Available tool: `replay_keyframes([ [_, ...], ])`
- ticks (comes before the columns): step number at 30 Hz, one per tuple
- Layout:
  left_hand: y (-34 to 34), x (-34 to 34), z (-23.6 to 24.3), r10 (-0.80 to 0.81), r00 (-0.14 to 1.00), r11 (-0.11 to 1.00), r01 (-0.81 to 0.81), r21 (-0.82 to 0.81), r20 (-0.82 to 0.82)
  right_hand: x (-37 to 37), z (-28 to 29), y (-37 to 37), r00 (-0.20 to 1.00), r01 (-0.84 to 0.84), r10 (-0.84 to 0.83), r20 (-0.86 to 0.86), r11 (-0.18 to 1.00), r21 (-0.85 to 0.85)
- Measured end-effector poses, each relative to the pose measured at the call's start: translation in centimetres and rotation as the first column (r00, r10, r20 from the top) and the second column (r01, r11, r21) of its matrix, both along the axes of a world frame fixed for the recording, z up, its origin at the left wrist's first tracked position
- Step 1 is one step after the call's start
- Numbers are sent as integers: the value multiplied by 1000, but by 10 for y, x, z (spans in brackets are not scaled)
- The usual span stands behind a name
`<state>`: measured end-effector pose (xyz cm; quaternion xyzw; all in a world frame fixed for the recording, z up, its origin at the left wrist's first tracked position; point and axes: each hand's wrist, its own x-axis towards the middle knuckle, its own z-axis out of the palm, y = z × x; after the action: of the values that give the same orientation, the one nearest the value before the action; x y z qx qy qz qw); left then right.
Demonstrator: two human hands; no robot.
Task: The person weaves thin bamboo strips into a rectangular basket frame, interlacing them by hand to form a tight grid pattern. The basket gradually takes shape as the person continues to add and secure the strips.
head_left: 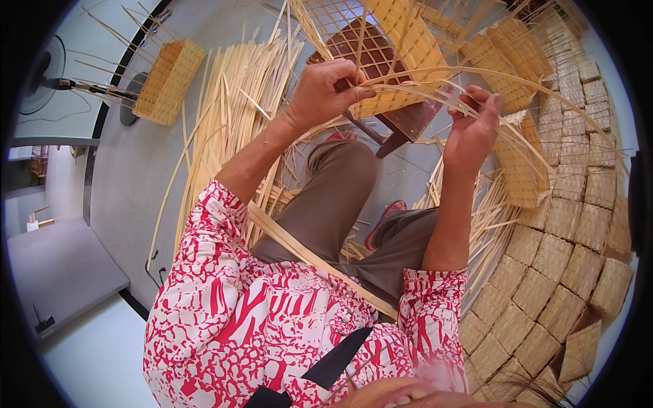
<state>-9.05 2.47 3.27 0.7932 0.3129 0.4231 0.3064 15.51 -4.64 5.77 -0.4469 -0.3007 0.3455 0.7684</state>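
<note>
Grey floor [126,177], pale wall [92,37] with black skirting [103,114], standing fan [65,84] at left, red-brown stool [416,124], bright light

With my left hand [333,92] I pinch thin pale strips [418,89] at the edge of a partly woven basket [416,44]; my right hand [474,126] holds them farther along, their ends trailing rightward. Beneath the basket stands a reddish-brown wooden stool [416,124]. Loose strips [228,102] heap to my left, square woven pieces [559,268] in rows to my right.

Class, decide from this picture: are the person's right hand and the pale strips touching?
Touching: the head view shows the right hand pinching the pale strips between thumb and fingers.
</note>
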Motion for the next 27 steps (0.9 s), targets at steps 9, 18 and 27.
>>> replay_keyframes([
  [9, 41, -30, 27, -284, 897, 952, 224, -207, -339, 15, 3, -8, 849, -186, 104, 518, 976, 109],
  [18, 34, -73, 2, -92, 991, 933, 120, -339, 97, 18, -20, 26, 361, 93, -101, 927, 993, 71],
  [27, 19, -58, -7, -32, 989, 978, 61, -201, 147, 23, -28, 22, 437, 96, -56, 898, 995, 15],
])
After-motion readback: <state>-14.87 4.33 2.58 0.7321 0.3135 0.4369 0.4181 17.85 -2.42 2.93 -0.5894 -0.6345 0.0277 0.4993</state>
